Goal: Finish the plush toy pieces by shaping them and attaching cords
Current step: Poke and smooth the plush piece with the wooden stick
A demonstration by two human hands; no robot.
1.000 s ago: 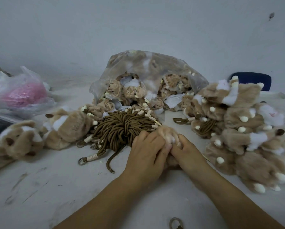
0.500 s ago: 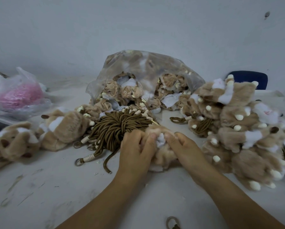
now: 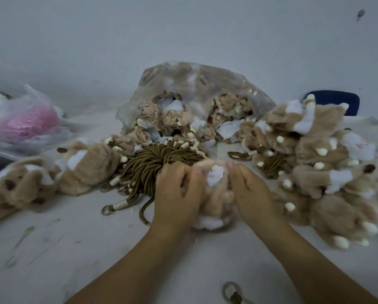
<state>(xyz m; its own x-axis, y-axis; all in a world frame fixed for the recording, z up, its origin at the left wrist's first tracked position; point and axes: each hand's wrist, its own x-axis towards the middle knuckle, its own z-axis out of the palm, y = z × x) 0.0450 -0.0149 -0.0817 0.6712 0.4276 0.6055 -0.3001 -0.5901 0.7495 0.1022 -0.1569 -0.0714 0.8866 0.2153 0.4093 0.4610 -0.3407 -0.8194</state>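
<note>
Both my hands, left hand [image 3: 179, 194] and right hand [image 3: 249, 191], clamp plush piece [image 3: 216, 194]; overpulling could tear seam between thumbs.

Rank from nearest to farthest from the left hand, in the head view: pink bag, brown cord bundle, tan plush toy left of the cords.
1. Brown cord bundle: just behind the left hand, which grips a plush piece.
2. Tan plush toy: farther left, beside the cords.
3. Pink bag: far left, at the back.

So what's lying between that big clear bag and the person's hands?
A bundle of brown cords, in the head view: before the clear bag, just beyond the left hand. It and the right hand grip a plush piece.
</note>
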